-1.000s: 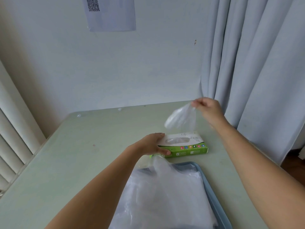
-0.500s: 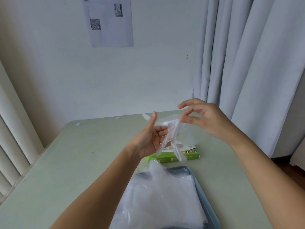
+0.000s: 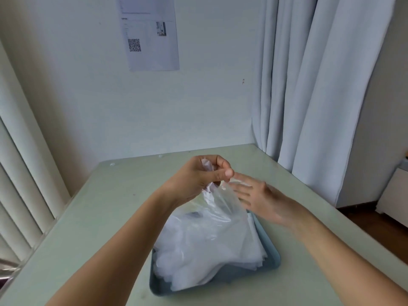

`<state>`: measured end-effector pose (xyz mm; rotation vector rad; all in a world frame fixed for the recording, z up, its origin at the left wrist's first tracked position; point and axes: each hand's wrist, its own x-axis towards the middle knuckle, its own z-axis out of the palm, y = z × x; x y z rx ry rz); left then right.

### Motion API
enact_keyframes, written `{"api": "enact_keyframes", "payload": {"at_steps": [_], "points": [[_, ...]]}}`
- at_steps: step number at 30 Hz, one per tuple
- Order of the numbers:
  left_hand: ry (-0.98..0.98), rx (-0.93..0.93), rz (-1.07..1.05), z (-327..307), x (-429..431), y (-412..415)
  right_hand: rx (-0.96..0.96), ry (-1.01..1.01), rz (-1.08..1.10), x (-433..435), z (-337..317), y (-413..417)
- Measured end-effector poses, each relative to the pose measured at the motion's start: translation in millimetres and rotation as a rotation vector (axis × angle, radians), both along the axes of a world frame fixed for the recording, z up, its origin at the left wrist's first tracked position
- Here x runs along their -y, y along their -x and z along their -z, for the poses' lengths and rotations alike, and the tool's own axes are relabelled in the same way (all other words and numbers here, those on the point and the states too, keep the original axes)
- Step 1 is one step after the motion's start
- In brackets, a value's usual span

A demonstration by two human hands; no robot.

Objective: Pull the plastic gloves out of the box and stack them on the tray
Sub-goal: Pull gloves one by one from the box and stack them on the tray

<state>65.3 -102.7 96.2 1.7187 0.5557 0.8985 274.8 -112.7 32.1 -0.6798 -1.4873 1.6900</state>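
Head view: well along, judging by the thick pile of gloves (image 3: 209, 246) on the blue tray (image 3: 272, 261). 1 more glove (image 3: 223, 204), thin, clear, crinkled, dangling over the pile's far end, bunched in curled fingers of the left hand (image 3: 194, 180). Beside it the right hand (image 3: 258, 195), straight-fingered, gripping nothing. Box hidden.

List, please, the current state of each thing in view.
left hand: gripping the glove's top
right hand: open, fingers straight, beside the glove
glove: hanging over the glove stack
glove stack: piled loosely in the tray
tray: holding the stack
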Motion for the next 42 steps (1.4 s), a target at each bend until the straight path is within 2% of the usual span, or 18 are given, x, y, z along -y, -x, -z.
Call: {"api": "enact_keyframes", "payload": {"at_steps": [2, 5, 8, 10, 14, 16, 21, 25, 27, 28, 30, 32, 35, 37, 38, 39, 40, 42], "points": [[-0.013, 0.006, 0.011, -6, 7, 4, -0.047, 0.096, -0.096, 1, 13, 14], [-0.046, -0.008, -0.046, -13, 13, 17, -0.017, 0.084, -0.149, 12, 21, 33], [-0.112, -0.094, -0.247, -9, 12, 37, -0.029, 0.141, 0.036, 22, 13, 24], [-0.083, -0.206, -0.334, 0, 14, 49, 0.017, 0.085, 0.167, 27, 6, 16], [0.068, -0.537, -0.115, 24, 22, 62, 0.337, -0.128, 0.262, 31, -3, 16], [0.095, -0.607, -0.069, 36, 21, 61, 0.409, -0.15, 0.273, 30, -8, 18], [0.361, -0.362, -0.201, 49, 12, 65, 0.638, 0.015, 0.243, 13, -21, 8], [0.507, -0.259, -0.227, 46, 7, 70, 0.324, 0.263, 0.242, -3, -9, 1], [0.537, -0.271, -0.293, 49, 0, 71, 0.313, 0.315, 0.316, -5, 1, 12], [0.505, -0.333, -0.334, 53, -3, 71, 0.417, 0.286, 0.374, -8, 11, 18], [0.389, -0.514, -0.412, 63, -10, 69, 0.708, 0.102, 0.475, -10, 31, 26], [0.272, -0.696, -0.482, 75, -16, 68, 0.879, -0.088, 0.501, -12, 48, 29], [0.196, -1.023, -0.475, 83, -14, 72, 0.905, -0.173, 0.495, -11, 61, 27], [0.017, -1.283, -0.549, 82, -8, 76, 0.856, -0.174, 0.481, -9, 60, 24], [-0.126, -1.336, -0.661, 80, -2, 75, 0.835, -0.172, 0.472, -7, 58, 23], [-0.262, -1.296, -0.774, 78, 5, 72, 0.825, -0.171, 0.471, -5, 56, 23], [-0.382, -1.174, -0.84, 76, 14, 65, 0.823, -0.166, 0.481, -4, 56, 23], [-0.508, -0.899, -0.791, 76, 31, 46, 0.836, -0.171, 0.533, -2, 57, 22]]}}
